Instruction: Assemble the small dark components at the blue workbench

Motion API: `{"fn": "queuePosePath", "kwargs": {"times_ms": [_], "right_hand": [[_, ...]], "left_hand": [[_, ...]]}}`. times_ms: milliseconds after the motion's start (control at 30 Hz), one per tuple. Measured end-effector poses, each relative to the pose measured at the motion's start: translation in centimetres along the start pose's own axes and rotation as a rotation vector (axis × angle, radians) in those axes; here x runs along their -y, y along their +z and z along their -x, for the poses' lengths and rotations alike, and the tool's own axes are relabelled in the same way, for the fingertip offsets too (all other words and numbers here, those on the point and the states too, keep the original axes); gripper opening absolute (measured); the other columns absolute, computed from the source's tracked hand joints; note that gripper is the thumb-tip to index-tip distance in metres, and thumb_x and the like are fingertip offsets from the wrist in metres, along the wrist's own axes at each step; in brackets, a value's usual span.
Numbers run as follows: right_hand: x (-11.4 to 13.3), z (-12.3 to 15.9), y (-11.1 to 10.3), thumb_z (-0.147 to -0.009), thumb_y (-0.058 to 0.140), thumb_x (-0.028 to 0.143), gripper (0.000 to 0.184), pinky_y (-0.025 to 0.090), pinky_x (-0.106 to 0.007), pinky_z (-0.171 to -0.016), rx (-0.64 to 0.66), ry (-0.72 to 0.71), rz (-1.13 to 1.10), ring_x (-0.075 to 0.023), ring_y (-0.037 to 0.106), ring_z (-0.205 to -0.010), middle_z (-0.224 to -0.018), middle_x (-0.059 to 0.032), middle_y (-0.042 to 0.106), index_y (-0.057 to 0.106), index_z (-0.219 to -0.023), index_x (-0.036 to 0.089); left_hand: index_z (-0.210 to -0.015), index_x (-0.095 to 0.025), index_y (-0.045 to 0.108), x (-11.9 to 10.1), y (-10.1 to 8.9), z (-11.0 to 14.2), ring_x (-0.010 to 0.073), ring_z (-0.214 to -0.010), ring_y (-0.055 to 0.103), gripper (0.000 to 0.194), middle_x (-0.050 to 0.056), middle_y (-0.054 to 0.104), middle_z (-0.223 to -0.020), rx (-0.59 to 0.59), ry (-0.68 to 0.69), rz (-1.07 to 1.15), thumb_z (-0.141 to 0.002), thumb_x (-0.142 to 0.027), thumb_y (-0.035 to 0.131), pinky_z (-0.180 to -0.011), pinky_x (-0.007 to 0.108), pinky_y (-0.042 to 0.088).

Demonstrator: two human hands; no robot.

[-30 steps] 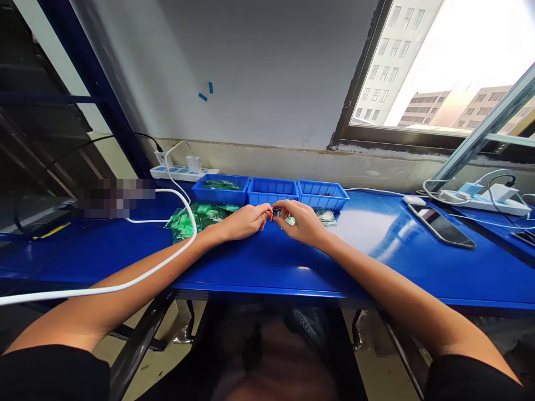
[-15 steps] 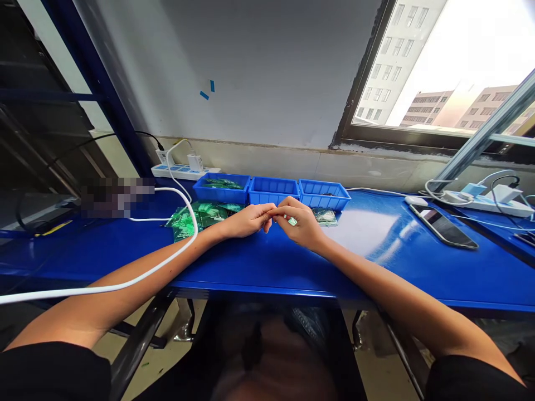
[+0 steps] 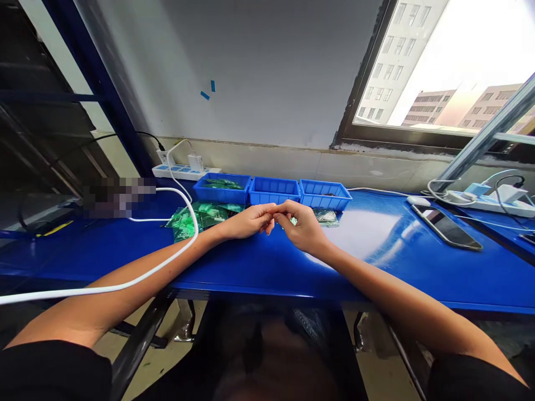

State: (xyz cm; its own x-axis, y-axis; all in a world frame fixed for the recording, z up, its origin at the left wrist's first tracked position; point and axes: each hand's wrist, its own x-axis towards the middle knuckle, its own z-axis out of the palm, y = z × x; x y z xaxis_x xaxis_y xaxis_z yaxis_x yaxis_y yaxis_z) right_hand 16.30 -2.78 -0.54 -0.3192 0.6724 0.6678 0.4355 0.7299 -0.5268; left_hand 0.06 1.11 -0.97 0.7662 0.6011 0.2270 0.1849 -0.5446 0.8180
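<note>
My left hand [image 3: 252, 220] and my right hand [image 3: 301, 224] meet at the fingertips above the blue table [image 3: 267, 267]. Both are closed in a pinch, and whatever lies between the fingers is hidden or too small to name. Behind them stand a left blue bin [image 3: 221, 194] with green pieces in it, a middle blue bin [image 3: 273, 196] and a right blue bin [image 3: 326, 201] with a few small dark bits. Shiny green packets [image 3: 186, 223] lie left of my left hand. Past my right hand rests a clear packet [image 3: 327, 217] of small parts.
A thick white cable [image 3: 137, 274] arcs across in front of my left forearm. At the right lie a phone [image 3: 447, 226] and a power strip [image 3: 493, 203] with plugs. Another power strip [image 3: 179, 171] sits by the wall at the back left.
My right hand has shifted slightly down, and its fingers are a little differently bent. The left hand stays nearly in place, fingertips still touching the right.
</note>
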Motion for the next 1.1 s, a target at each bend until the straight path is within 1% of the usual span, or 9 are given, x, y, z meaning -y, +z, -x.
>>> {"fn": "queuePosePath", "kwargs": {"times_ms": [133,233,400,600,667,800,867,967,1100], "right_hand": [[0.8,0.0,0.0,-0.079,0.05,0.018,0.015,0.04,-0.021,-0.056,-0.005,0.126,-0.105,-0.0083,0.051,-0.058,-0.064,0.0021,0.061,0.065,-0.075,0.017],[0.8,0.1,0.1,-0.079,0.05,0.018,0.016,0.04,-0.022,-0.056,0.006,0.141,-0.129,-0.0086,0.052,-0.059,-0.064,0.0018,0.062,0.066,-0.078,0.018],[0.1,0.0,0.3,-0.079,0.05,0.017,0.019,0.042,-0.022,-0.057,0.045,0.054,-0.078,-0.0087,0.053,-0.06,-0.067,0.0006,0.063,0.068,-0.083,0.018],[-0.6,0.1,0.3,-0.08,0.048,0.014,0.022,0.042,-0.021,-0.055,0.116,0.022,-0.091,-0.009,0.054,-0.061,-0.066,0.001,0.062,0.067,-0.09,0.018],[-0.8,0.2,0.4,-0.08,0.048,0.014,0.023,0.043,-0.022,-0.056,0.073,-0.012,-0.058,-0.0094,0.053,-0.062,-0.069,0.0005,0.059,0.067,-0.092,0.019],[-1.1,0.3,0.4,-0.079,0.053,0.015,0.019,0.047,-0.028,-0.067,-0.123,-0.101,0.067,-0.0127,0.052,-0.078,-0.088,-0.0039,0.053,0.068,-0.088,0.022],[-1.2,0.3,0.4,-0.08,0.054,0.016,0.017,0.047,-0.03,-0.071,-0.113,-0.167,0.086,-0.0137,0.052,-0.082,-0.09,-0.0043,0.052,0.068,-0.086,0.023],[-1.1,0.4,0.4,-0.083,0.051,0.015,0.018,0.047,-0.031,-0.071,-0.062,-0.251,0.1,-0.0144,0.052,-0.082,-0.087,-0.0042,0.053,0.067,-0.086,0.023],[-0.8,0.5,0.3,-0.084,0.046,0.012,0.021,0.045,-0.033,-0.071,-0.057,-0.32,0.205,-0.0159,0.049,-0.082,-0.084,-0.0048,0.054,0.065,-0.084,0.021]], "left_hand": [[-0.09,-0.015,0.048,-0.4,0.2,0.1,0.0085,-0.055,0.043,0.032,-0.004,0.048,-0.061,-0.02,0.004,-0.032,-0.087,-0.043,0.034,-0.051,0.021,0.035],[-0.09,-0.015,0.049,-0.4,0.2,0.0,0.0087,-0.056,0.044,0.03,-0.004,0.048,-0.062,-0.042,0.01,-0.041,-0.087,-0.041,0.034,-0.052,0.021,0.035],[-0.081,-0.016,0.046,0.3,0.0,-0.1,0.0083,-0.051,0.041,0.034,-0.005,0.046,-0.057,-0.06,0.018,0.002,-0.086,-0.047,0.034,-0.049,0.021,0.034],[-0.082,-0.016,0.045,0.6,0.0,-0.1,0.0082,-0.049,0.039,0.042,-0.005,0.046,-0.056,-0.051,-0.001,0.026,-0.085,-0.056,0.033,-0.048,0.022,0.033],[-0.08,-0.017,0.044,0.6,0.1,-0.1,0.008,-0.048,0.039,0.042,-0.005,0.046,-0.055,-0.062,-0.006,0.041,-0.085,-0.057,0.034,-0.047,0.022,0.033],[-0.085,-0.017,0.043,0.8,0.3,-0.1,0.0083,-0.047,0.04,0.041,-0.006,0.047,-0.054,-0.071,-0.013,0.076,-0.084,-0.057,0.036,-0.047,0.023,0.032],[-0.087,-0.017,0.044,0.7,0.3,-0.1,0.0085,-0.048,0.041,0.041,-0.005,0.048,-0.055,-0.05,0.001,0.087,-0.084,-0.057,0.036,-0.047,0.023,0.033],[-0.081,-0.017,0.043,0.4,0.4,0.0,0.0085,-0.05,0.041,0.041,-0.005,0.047,-0.055,-0.02,0.021,0.092,-0.083,-0.058,0.038,-0.048,0.023,0.034],[-0.079,-0.018,0.042,0.0,0.6,0.1,0.0086,-0.05,0.042,0.039,-0.005,0.045,-0.055,-0.029,0.016,0.074,-0.084,-0.056,0.038,-0.049,0.023,0.034]]}}
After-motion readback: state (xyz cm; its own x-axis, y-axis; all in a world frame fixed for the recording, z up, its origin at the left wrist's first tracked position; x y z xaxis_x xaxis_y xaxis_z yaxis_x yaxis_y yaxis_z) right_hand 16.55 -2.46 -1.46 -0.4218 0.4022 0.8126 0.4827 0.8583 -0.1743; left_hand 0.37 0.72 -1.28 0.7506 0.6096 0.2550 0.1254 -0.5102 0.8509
